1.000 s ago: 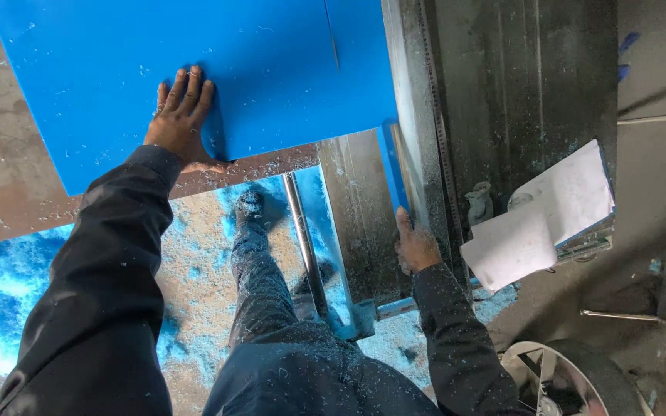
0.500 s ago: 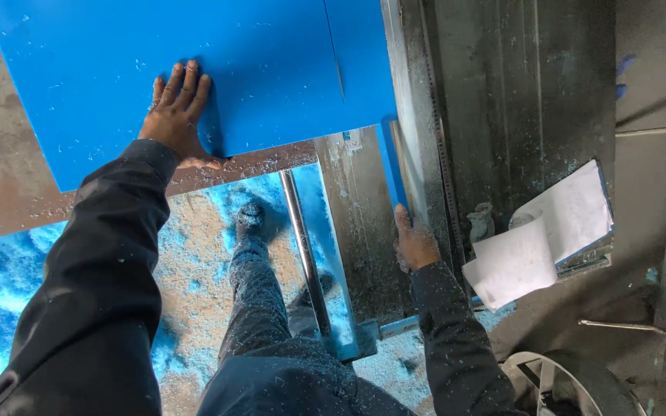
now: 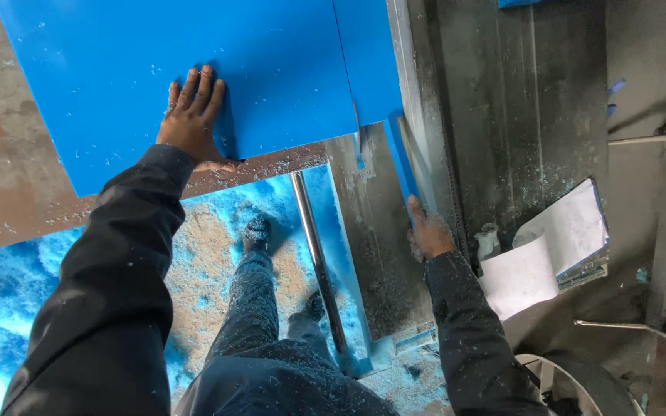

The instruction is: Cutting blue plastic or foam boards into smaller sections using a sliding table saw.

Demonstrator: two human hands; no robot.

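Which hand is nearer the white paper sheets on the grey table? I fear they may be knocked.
Right. The right hand rests at the narrow blue strip, just left of the white paper sheets; the left hand lies flat on the large blue panel, far left.

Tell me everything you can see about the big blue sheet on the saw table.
The blue sheet is a large, flat, smooth panel, plastic by its look, lying on the worn table and speckled with pale shavings. A straight cut runs through its right part, leaving a narrow blue strip that reaches back toward the person. The left hand presses flat on its near edge; the right hand touches the strip's near end.
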